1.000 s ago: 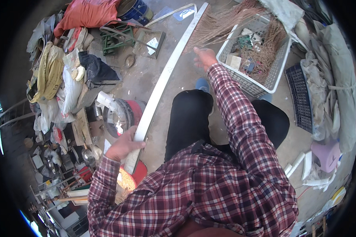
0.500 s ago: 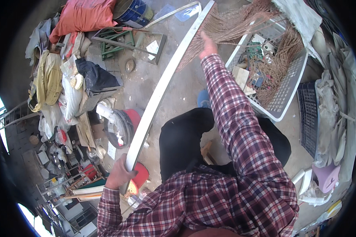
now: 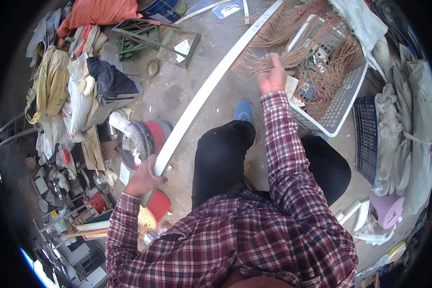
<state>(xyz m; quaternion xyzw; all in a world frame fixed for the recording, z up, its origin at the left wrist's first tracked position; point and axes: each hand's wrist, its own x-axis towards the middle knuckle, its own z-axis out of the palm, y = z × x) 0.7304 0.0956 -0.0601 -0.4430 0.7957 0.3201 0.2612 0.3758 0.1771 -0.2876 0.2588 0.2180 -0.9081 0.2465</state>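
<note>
A long white strip (image 3: 204, 91) slants from lower left to upper right before me. My left hand (image 3: 145, 177) is closed around its near end. A dense fringe of thin brown cords (image 3: 254, 60) lies along the strip's far half and runs right into a grey-white perforated plastic basket (image 3: 338, 122). Just left of the basket, my right hand (image 3: 272, 74) is closed on some of these cords, apart from the strip. In the basket, more brown cords lie over small green circuit boards and mixed scrap.
Left of the strip stand a round tub (image 3: 134, 144) and a red container (image 3: 157, 207). Sacks (image 3: 55, 91) and a green metal frame (image 3: 137, 42) lie at the far left. A dark crate (image 3: 366, 139) and a purple plastic piece (image 3: 388, 210) are at right.
My right hand has left the strip, moving right and nearer me onto the cords. The strip's far end has shifted right. My left hand still grips the near end.
</note>
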